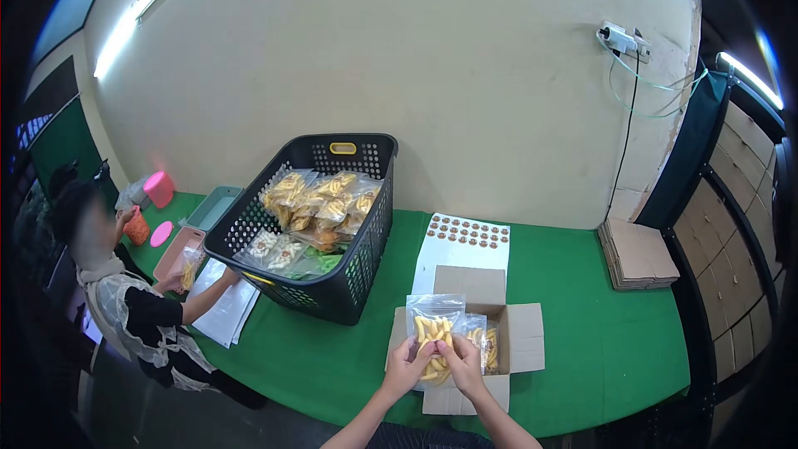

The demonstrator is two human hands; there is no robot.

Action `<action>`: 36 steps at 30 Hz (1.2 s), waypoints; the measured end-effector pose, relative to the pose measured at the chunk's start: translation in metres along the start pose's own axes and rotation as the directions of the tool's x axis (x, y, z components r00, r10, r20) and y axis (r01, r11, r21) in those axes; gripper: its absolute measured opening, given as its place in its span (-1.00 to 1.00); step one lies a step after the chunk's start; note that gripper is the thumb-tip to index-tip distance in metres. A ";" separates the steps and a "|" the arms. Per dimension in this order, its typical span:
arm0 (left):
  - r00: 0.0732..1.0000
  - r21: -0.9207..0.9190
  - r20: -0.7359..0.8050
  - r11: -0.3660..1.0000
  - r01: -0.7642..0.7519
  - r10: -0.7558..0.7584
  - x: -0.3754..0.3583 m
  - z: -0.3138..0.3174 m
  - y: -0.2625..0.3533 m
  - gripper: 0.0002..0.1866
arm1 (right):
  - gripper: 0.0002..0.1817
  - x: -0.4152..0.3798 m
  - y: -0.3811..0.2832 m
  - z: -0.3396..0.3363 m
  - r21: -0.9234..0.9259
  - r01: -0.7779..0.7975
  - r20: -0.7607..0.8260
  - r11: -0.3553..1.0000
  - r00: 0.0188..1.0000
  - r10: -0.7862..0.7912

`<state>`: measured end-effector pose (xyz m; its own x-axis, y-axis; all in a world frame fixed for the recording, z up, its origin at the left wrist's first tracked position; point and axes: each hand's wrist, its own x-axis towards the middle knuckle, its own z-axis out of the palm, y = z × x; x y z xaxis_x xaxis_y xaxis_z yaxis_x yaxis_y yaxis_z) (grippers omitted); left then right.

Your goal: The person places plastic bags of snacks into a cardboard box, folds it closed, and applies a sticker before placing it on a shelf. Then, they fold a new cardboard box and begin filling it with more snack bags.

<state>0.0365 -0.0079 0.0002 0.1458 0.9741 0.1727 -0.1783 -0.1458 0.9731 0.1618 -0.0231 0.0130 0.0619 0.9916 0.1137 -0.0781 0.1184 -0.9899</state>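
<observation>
A clear zip bag of yellow finger-shaped snacks [433, 328] is held upright in front of me. My left hand [406, 365] pinches its left side, and my right hand [463, 365] grips the right, thumbs meeting on the bag's front. Just behind it stands an open cardboard box [527, 339] with its flaps spread out. Inside the box, partly hidden by my right hand, are more snack bags [492, 349]. Beyond the box lies a white sheet with rows of round brown stickers [467, 232].
A black laundry-style basket [366, 262] holds several bagged snacks. Flattened cardboard boxes [638, 254] are stacked at the right of the green table [582, 366]. At left, a co-worker [158, 316] handles a bag beside a pink tray [177, 251], a green tray [214, 208] and white plastic sheets [220, 308].
</observation>
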 end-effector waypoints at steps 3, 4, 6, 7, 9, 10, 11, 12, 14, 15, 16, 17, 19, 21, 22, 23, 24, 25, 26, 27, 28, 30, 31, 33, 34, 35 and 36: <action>0.999 0.025 0.018 0.998 0.050 -0.051 -0.004 -0.010 -0.017 -0.71 | -0.79 0.002 0.019 0.000 0.157 -0.089 0.009 0.984 0.996 0.089; 0.997 -0.003 0.019 0.997 0.071 -0.071 -0.004 -0.012 -0.019 -0.71 | -0.79 0.001 0.020 -0.002 0.180 -0.132 0.037 0.975 0.991 0.127; 0.996 -0.025 0.013 0.996 0.085 -0.084 0.001 -0.016 -0.025 -0.70 | -0.78 0.007 0.017 -0.004 0.227 -0.197 0.094 0.954 0.979 0.180; 0.996 -0.020 0.008 0.996 0.086 -0.086 0.003 -0.021 -0.030 -0.69 | -0.78 0.010 0.019 -0.002 0.236 -0.219 0.096 0.947 0.975 0.201; 0.990 0.011 0.035 0.991 0.134 -0.134 0.007 -0.028 -0.027 -0.68 | -0.76 0.014 0.023 0.000 0.263 -0.264 0.099 0.928 0.964 0.246; 0.981 0.032 0.066 0.983 0.180 -0.182 0.010 -0.032 -0.022 -0.68 | -0.76 0.015 0.022 0.001 0.238 -0.240 0.086 0.941 0.970 0.226; 0.969 0.055 0.096 0.973 0.224 -0.228 0.012 -0.033 -0.016 -0.67 | -0.77 0.016 0.019 0.002 0.212 -0.215 0.073 0.953 0.976 0.204; 0.968 0.082 0.068 0.968 0.236 -0.242 0.016 -0.032 -0.011 -0.69 | -0.77 0.017 0.016 0.004 0.184 -0.194 0.060 0.964 0.981 0.186; 0.963 0.133 0.008 0.954 0.267 -0.271 0.021 -0.031 -0.005 -0.72 | -0.78 0.015 0.018 0.014 0.097 -0.117 0.061 0.988 0.992 0.111; 0.985 0.217 -0.044 0.961 0.172 -0.166 0.025 -0.029 -0.011 -0.75 | -0.78 0.014 0.019 0.016 0.054 -0.079 0.067 0.995 0.995 0.075; 0.991 0.204 -0.047 0.970 0.131 -0.124 0.026 -0.028 -0.014 -0.75 | -0.79 0.014 0.022 0.017 0.049 -0.073 0.043 0.996 0.997 0.071; 0.996 0.191 -0.051 0.978 0.087 -0.079 0.027 -0.027 -0.015 -0.75 | -0.79 0.016 0.026 0.018 0.044 -0.065 0.021 0.997 0.998 0.064; 0.998 0.193 -0.048 0.980 0.041 -0.033 0.031 -0.027 -0.013 -0.75 | -0.79 0.019 0.024 0.018 0.036 -0.060 -0.002 0.998 0.998 0.060; 0.999 0.222 -0.034 0.974 0.039 -0.033 0.030 -0.030 -0.014 -0.75 | -0.79 0.018 0.017 0.018 0.033 -0.069 -0.004 0.997 0.998 0.069; 0.999 0.208 -0.031 0.978 0.023 -0.017 0.031 -0.031 -0.014 -0.75 | -0.79 0.020 0.022 0.016 0.047 -0.083 0.006 0.995 0.997 0.082; 1.000 0.193 -0.027 0.981 0.008 -0.003 0.031 -0.031 -0.014 -0.75 | -0.80 0.022 0.032 0.013 0.061 -0.098 0.016 0.993 0.995 0.097; 1.000 0.177 -0.024 0.984 -0.005 0.010 0.030 -0.031 -0.015 -0.75 | -0.80 0.024 0.031 0.012 0.074 -0.114 0.027 0.991 0.993 0.112; 1.000 0.172 -0.004 0.985 0.003 -0.003 0.034 -0.038 -0.019 -0.75 | -0.78 0.029 0.028 0.016 0.070 -0.135 0.047 0.988 0.990 0.132; 1.000 0.175 0.011 0.985 0.006 -0.008 0.035 -0.041 -0.025 -0.74 | -0.77 0.028 0.022 0.013 0.071 -0.151 0.076 0.986 0.986 0.146; 1.000 0.177 0.026 0.984 0.009 -0.014 0.036 -0.042 -0.027 -0.73 | -0.76 0.028 0.016 0.012 0.071 -0.168 0.105 0.983 0.982 0.160; 0.999 0.117 0.027 0.992 0.040 -0.044 0.035 -0.042 -0.029 -0.72 | -0.74 0.028 0.021 0.010 0.064 -0.154 0.108 0.986 0.983 0.146; 0.993 -0.005 0.034 0.994 0.109 -0.109 0.038 -0.041 -0.025 -0.70 | -0.69 0.030 0.029 0.010 0.052 -0.132 0.113 0.990 0.986 0.126; 0.990 0.077 0.073 0.990 0.118 -0.124 0.038 -0.041 -0.018 -0.70 | -0.67 0.028 0.026 0.011 0.043 -0.122 0.120 0.992 0.986 0.116; 0.974 0.238 0.155 0.963 0.127 -0.166 0.038 -0.051 -0.003 -0.69 | -0.62 0.025 0.018 0.021 0.024 -0.105 0.127 0.994 0.987 0.101; 0.969 0.275 0.162 0.952 0.135 -0.185 0.039 -0.052 0.000 -0.69 | -0.60 0.025 0.021 0.020 0.040 -0.138 0.148 0.990 0.980 0.131; 0.965 0.311 0.169 0.940 0.139 -0.199 0.039 -0.052 0.002 -0.69 | -0.57 0.024 0.026 0.017 0.054 -0.167 0.169 0.984 0.973 0.156; 0.961 0.346 0.176 0.927 0.143 -0.214 0.038 -0.052 0.002 -0.69 | -0.54 0.025 0.025 0.016 0.067 -0.198 0.191 0.978 0.965 0.182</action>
<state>-0.0086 0.0379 0.0012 0.3494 0.9369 -0.0156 0.1923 -0.0554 0.9798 0.1453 0.0050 -0.0072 -0.1444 0.9880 -0.0546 -0.1548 -0.0770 -0.9849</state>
